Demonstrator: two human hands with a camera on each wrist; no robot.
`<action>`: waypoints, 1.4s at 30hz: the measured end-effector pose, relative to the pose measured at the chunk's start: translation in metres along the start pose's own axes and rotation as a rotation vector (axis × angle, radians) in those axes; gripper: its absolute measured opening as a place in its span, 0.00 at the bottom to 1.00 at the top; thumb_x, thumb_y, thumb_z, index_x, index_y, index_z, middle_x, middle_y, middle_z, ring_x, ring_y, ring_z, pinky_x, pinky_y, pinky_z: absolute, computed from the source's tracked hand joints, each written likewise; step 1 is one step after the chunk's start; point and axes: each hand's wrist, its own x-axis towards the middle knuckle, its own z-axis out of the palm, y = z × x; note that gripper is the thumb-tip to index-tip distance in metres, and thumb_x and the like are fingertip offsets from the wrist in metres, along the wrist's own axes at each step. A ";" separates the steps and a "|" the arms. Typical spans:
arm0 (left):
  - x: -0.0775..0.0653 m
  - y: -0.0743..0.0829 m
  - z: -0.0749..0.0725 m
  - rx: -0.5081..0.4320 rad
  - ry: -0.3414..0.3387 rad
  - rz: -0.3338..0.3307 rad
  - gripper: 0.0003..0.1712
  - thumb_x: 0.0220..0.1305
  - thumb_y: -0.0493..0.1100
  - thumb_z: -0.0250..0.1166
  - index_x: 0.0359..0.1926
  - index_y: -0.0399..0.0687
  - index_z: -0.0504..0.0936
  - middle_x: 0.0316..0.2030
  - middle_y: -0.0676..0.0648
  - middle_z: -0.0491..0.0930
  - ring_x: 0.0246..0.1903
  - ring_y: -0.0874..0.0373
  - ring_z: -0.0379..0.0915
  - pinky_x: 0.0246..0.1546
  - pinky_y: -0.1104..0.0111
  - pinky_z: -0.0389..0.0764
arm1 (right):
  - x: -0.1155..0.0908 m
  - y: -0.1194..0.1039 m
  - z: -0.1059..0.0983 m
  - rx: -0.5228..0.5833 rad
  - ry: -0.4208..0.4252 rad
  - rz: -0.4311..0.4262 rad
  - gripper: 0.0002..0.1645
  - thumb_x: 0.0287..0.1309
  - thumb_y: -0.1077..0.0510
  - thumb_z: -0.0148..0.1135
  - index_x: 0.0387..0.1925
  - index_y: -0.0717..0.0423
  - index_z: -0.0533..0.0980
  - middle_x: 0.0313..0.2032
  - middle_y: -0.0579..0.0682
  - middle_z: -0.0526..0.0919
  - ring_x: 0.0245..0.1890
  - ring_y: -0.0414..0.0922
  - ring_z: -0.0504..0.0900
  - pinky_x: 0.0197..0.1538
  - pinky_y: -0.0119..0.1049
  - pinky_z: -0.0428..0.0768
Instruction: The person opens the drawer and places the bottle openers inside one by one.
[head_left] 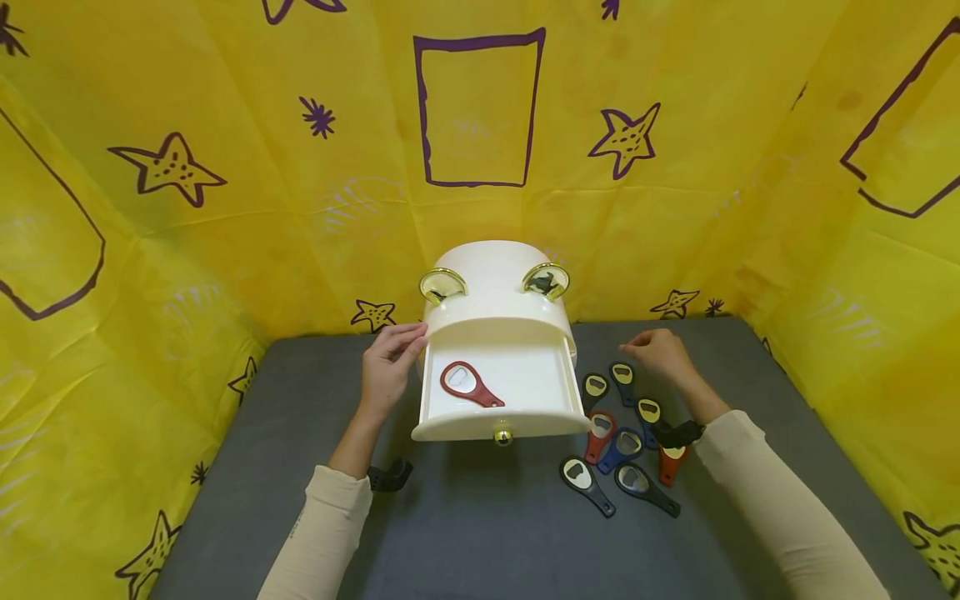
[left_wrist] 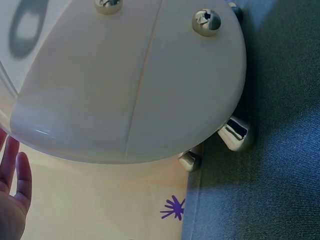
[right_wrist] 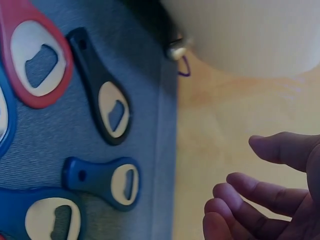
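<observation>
At the left, the left hand [head_left: 386, 371] rests extended fingertips against the side of the white box [head_left: 501, 287], not clenched round it. Two gold-rimmed discs [head_left: 546, 280] stand on the box. Its drawer [head_left: 450, 428] juts out at the front, with a gold knob [head_left: 502, 437]; inside lies one red opener [head_left: 474, 387], its head to the left and its handle toward the front. Just right of the drawer, on the grey counter [head_left: 480, 533], lie eight more openers [head_left: 622, 450], black, blue and red. Beyond them, the right hand [head_left: 660, 354] grasps nothing, its fingers loosely bent and its thumb apart.
</observation>
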 end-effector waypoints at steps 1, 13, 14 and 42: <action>0.000 0.000 0.000 -0.001 -0.001 -0.001 0.12 0.59 0.26 0.64 0.44 0.21 0.82 0.45 0.26 0.78 0.37 0.74 0.76 0.38 0.85 0.78 | 0.000 0.001 0.002 -0.011 0.002 0.004 0.29 0.64 0.45 0.59 0.46 0.70 0.80 0.45 0.69 0.83 0.41 0.61 0.81 0.38 0.45 0.80; 0.000 0.001 0.001 -0.005 0.003 0.003 0.12 0.59 0.26 0.65 0.44 0.22 0.82 0.45 0.27 0.78 0.37 0.74 0.76 0.39 0.85 0.78 | 0.008 0.021 0.027 -0.061 -0.011 0.077 0.22 0.60 0.51 0.63 0.36 0.70 0.84 0.32 0.62 0.86 0.31 0.54 0.78 0.32 0.41 0.75; -0.001 0.001 0.001 -0.004 0.006 0.002 0.12 0.59 0.26 0.65 0.44 0.22 0.82 0.44 0.28 0.78 0.37 0.74 0.76 0.39 0.85 0.78 | 0.009 0.023 0.029 -0.058 -0.017 0.089 0.22 0.60 0.50 0.64 0.33 0.70 0.84 0.28 0.60 0.84 0.28 0.52 0.76 0.30 0.38 0.73; -0.001 0.001 0.001 0.011 0.008 0.018 0.11 0.59 0.26 0.65 0.43 0.22 0.83 0.44 0.26 0.78 0.38 0.73 0.75 0.39 0.86 0.77 | 0.009 0.033 0.058 -0.234 0.059 0.098 0.20 0.47 0.56 0.72 0.29 0.74 0.80 0.34 0.70 0.83 0.35 0.65 0.81 0.40 0.57 0.78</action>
